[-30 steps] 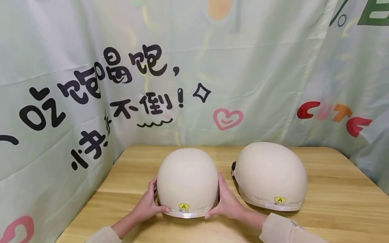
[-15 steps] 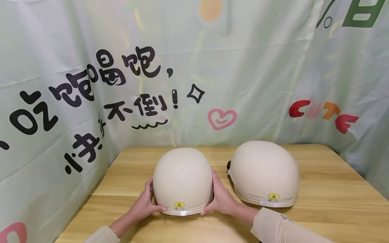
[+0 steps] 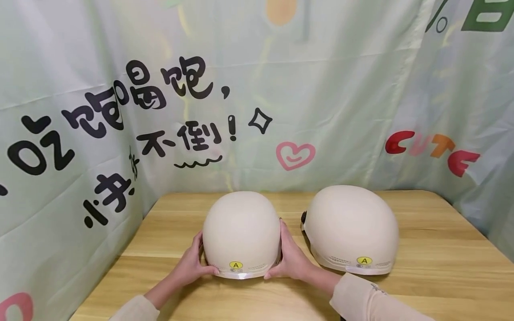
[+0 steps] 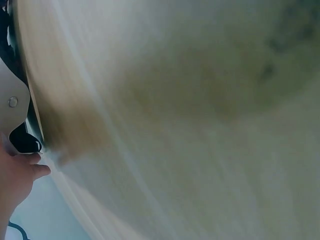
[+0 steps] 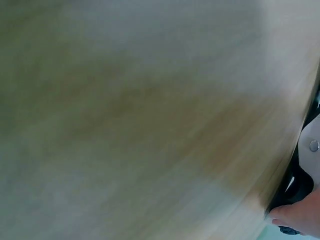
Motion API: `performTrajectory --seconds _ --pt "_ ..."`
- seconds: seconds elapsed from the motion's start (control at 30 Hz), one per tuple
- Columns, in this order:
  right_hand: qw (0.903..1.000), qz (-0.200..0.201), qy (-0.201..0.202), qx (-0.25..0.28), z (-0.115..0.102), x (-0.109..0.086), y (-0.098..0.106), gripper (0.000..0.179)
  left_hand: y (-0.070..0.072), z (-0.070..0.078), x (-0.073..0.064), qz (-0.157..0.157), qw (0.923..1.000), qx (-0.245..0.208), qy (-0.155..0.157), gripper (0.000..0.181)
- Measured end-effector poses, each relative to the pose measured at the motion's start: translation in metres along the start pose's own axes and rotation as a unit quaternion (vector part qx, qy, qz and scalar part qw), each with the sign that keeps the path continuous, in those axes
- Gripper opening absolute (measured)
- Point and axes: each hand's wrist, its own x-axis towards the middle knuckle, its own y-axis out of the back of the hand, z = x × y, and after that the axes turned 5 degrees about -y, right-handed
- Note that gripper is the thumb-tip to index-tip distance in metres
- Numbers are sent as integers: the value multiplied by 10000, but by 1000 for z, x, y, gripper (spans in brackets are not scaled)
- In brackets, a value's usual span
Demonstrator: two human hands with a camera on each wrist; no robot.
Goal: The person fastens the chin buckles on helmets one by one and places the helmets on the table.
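The left hand (image 3: 192, 264) and right hand (image 3: 294, 259) grip a cream helmet (image 3: 242, 232) from either side, thumbs at its front rim. It is left of the table's middle; whether its underside touches the wood is unclear. A yellow sticker (image 3: 236, 265) marked "A" faces the person. A matching second helmet (image 3: 353, 227) rests on the table (image 3: 441, 254) near the right hand. Printed cloth (image 3: 337, 111) hangs behind.

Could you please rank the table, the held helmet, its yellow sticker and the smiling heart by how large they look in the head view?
Largest to smallest:
1. Table
2. Held helmet
3. Smiling heart
4. Yellow sticker
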Motion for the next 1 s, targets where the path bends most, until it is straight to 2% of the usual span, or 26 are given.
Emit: performTrajectory --seconds 0.23,0.4,0.5,0.7,1.0 --pt "9999 74 -72 -38 -4 4 1 142 4 0 6 80 9987 491 -129 123" --pt "9986 241 -32 -476 -9 3 1 135 6 0 9 235 9953 927 -152 122" --pt "9971 309 23 -701 -12 2 0 131 7 0 9 331 9928 1113 -280 121" --pt "9961 359 91 -804 -15 3 -3 130 10 -3 11 268 9925 1143 -332 119" --pt "9957 235 -26 -900 -18 3 0 125 15 -6 15 -67 9943 1064 1 121"
